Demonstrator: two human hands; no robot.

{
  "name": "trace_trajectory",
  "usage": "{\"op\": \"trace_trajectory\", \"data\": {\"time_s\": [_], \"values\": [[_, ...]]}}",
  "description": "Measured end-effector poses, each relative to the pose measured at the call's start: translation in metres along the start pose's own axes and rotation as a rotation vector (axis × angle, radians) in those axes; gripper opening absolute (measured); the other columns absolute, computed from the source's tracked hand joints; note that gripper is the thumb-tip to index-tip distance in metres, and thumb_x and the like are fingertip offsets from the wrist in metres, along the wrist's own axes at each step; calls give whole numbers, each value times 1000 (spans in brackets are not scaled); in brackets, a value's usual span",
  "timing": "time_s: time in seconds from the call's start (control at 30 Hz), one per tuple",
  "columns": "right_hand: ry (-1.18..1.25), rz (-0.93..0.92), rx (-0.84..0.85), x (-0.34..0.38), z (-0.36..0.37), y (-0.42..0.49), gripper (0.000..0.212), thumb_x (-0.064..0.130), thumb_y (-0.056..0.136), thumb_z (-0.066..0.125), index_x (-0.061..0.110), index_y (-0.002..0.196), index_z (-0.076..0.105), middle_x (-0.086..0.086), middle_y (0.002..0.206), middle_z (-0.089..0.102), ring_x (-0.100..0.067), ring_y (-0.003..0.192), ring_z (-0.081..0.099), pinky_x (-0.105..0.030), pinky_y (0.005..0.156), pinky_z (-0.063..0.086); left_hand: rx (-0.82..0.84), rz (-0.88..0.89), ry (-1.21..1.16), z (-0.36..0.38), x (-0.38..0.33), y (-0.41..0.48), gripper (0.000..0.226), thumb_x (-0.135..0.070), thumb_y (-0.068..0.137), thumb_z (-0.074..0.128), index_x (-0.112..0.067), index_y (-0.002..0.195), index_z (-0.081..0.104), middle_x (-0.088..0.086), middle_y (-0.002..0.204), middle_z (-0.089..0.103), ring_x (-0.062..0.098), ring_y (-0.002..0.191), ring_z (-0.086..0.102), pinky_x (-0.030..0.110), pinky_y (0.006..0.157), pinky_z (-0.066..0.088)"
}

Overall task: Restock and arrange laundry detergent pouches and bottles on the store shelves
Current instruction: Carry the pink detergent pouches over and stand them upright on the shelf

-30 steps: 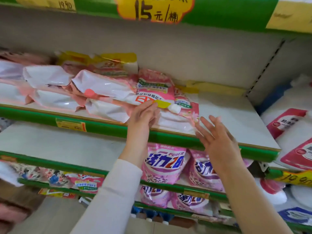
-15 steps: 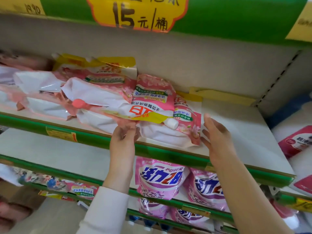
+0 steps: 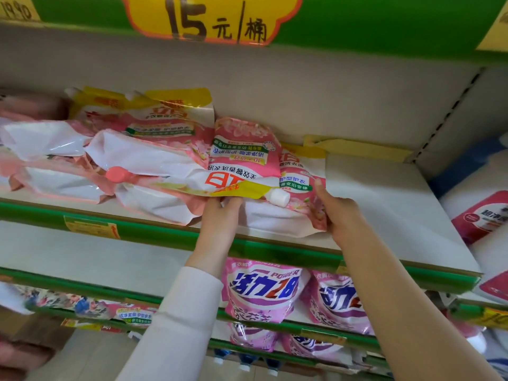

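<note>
L hand (image 3: 220, 215) pinches the front edge of the top pouch (image 3: 242, 158), R hand (image 3: 339, 218) grips the right edge of the lower pouch (image 3: 277, 220), thumb on top, fingers hidden under it. Both pouches lie flat at the right end of the pile (image 3: 137, 160) on the upper shelf (image 3: 384, 204), the top one overlapping the lower one, its white cap (image 3: 279, 197) pointing at the front lip. Risks, imo: pouches are soft + slick, so pulling one edge w/o the other slides the top pouch off the lower one and over the lip; the lower pouch already sits close to the front edge, so there's little margin. The pile to the left leans onto these two, so shifting them could drag neighbours out or collapse the stack. The cap could snag on film or take a knock if a pouch drops, and might leak. Contents: pouches look full, caps on, can't see what's inside. Upper shelf holds pink/white pouches on the left w/ bare board to the right; the lower shelf (image 3: 165, 257) holds purple pouches (image 3: 261, 292) under the hands.
</note>
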State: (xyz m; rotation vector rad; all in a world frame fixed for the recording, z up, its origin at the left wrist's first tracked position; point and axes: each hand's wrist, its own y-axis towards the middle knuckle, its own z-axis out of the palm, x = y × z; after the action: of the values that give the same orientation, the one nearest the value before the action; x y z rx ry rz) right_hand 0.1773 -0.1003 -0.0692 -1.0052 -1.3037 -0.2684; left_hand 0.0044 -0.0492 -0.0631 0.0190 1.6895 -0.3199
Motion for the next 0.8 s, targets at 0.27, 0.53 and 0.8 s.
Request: {"op": "trace_trajectory", "data": {"time_s": [0.27, 0.53, 0.8], "values": [[-82, -50, -33, -4, 3, 6, 36, 43, 81, 68, 10, 72, 56, -6, 69, 60, -19, 60, 56, -29, 58, 50, -39, 29, -16, -1, 6, -9, 37, -38, 88, 57, -21, 121, 55, -4, 123, 56, 19, 119, 47, 32, 91, 33], [-94, -74, -46, -6, 2, 10, 35, 45, 78, 70, 14, 71, 54, -2, 67, 56, -17, 59, 52, -29, 63, 47, -337, 164, -453, -24, 4, -49, 17, -23, 89, 58, -24, 105, 53, -5, 108, 60, 4, 97, 58, 10, 76, 44], [-42, -75, -99, -5, 10, 12, 40, 31, 74, 78, 9, 59, 49, 3, 30, 41, -9, 23, 33, -15, 31, 27, -172, 653, 553, -16, -6, -5, 55, -56, 73, 54, -25, 118, 57, 0, 144, 37, 15, 132, 16, 19, 102, 16]]}}
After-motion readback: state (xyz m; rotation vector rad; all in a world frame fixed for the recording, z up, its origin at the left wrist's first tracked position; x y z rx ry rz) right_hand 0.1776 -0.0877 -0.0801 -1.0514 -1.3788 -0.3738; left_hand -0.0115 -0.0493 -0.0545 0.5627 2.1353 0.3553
